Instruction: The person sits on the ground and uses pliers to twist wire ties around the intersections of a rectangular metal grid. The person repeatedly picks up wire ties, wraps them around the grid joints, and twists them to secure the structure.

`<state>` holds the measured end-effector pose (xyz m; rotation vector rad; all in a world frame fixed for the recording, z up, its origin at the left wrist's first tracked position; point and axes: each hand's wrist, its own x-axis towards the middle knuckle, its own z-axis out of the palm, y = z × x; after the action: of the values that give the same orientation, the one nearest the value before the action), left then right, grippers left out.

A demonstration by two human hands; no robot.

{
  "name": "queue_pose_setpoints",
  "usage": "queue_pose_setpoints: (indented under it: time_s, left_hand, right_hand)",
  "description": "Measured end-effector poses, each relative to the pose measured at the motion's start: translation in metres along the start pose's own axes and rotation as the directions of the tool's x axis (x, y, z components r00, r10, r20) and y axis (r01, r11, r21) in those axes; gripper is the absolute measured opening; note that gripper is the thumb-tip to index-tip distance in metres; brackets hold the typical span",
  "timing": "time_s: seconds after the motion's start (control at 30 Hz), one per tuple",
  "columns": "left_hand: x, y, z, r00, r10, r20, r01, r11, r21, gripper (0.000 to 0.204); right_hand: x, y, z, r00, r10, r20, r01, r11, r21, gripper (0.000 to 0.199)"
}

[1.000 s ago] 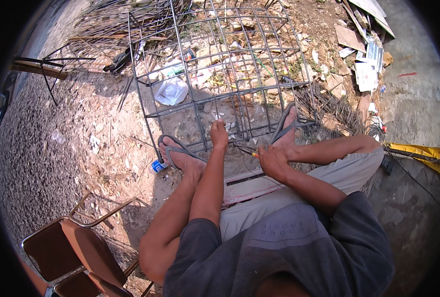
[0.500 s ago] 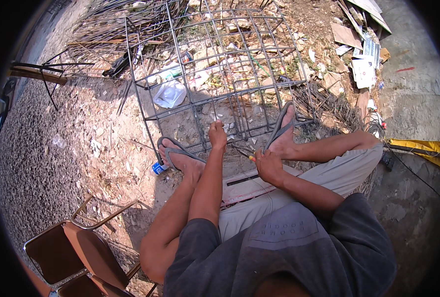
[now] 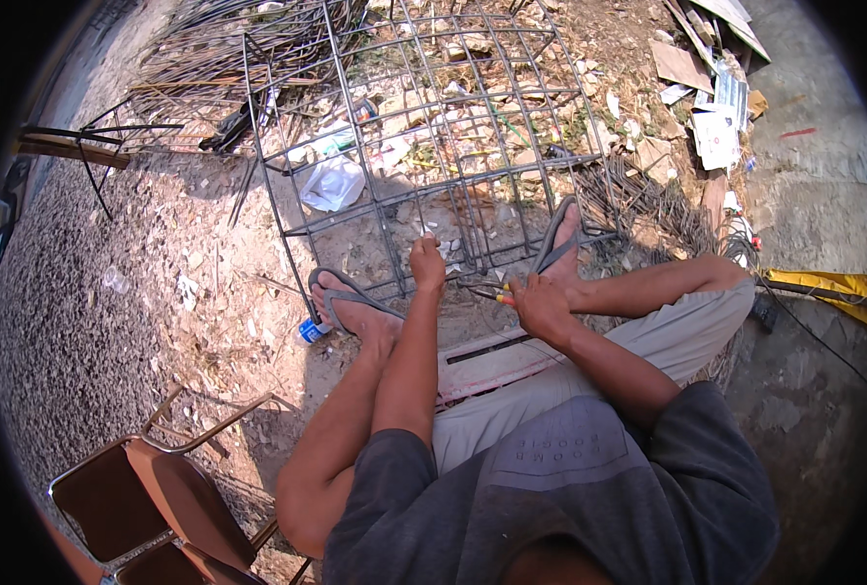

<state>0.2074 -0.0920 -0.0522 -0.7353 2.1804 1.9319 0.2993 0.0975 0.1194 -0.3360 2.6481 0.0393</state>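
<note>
The rebar cage (image 3: 433, 127) lies on the dirt ground (image 3: 151, 292) just beyond the person's feet, its long axis running away from them toward the far side. It is a box of thin dark steel rods, long bars crossed by square rings, with rubble showing through the gaps. The left hand (image 3: 427, 261) is wrapped around a near bar at the cage's near end, grip closed on it. The right hand (image 3: 539, 304), just to its right, is clenched on pliers (image 3: 492, 292) with yellow and red handles, nose pointing left toward that bar. Sandalled feet flank both hands.
</note>
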Motion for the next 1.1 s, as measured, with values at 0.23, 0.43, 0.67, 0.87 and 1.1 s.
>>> queue_pose_setpoints:
  time_s: [0.23, 0.43, 0.67, 0.87, 1.1]
  left_hand:
    - [-0.001, 0.002, -0.002, 0.993, -0.107, 0.050, 0.110, 0.992, -0.058, 0.045]
    - [-0.002, -0.004, 0.001, 0.999, -0.038, -0.007, 0.038, 0.999, 0.015, 0.045]
    - [-0.003, -0.007, -0.001, 1.000, 0.001, 0.002, -0.001, 1.000, 0.020, 0.045]
    - [-0.006, 0.008, -0.011, 0.944, -0.237, 0.229, 0.295, 0.918, -0.266, 0.041]
    - [-0.006, 0.011, -0.012, 0.966, -0.150, 0.211, 0.188, 0.966, -0.175, 0.038]
  right_hand:
    - [-0.015, -0.018, 0.005, 0.990, 0.049, 0.129, -0.049, 0.999, -0.004, 0.038]
    - [-0.018, -0.017, 0.021, 0.998, 0.053, -0.014, -0.054, 0.997, -0.060, 0.040]
    - [-0.005, 0.006, 0.021, 0.994, 0.019, -0.103, -0.025, 0.998, -0.052, 0.033]
    - [-0.007, 0.005, 0.011, 0.998, 0.054, -0.016, -0.054, 0.999, 0.000, 0.032]
    - [-0.008, 0.001, 0.007, 0.996, 0.069, 0.063, -0.073, 0.995, 0.065, 0.034]
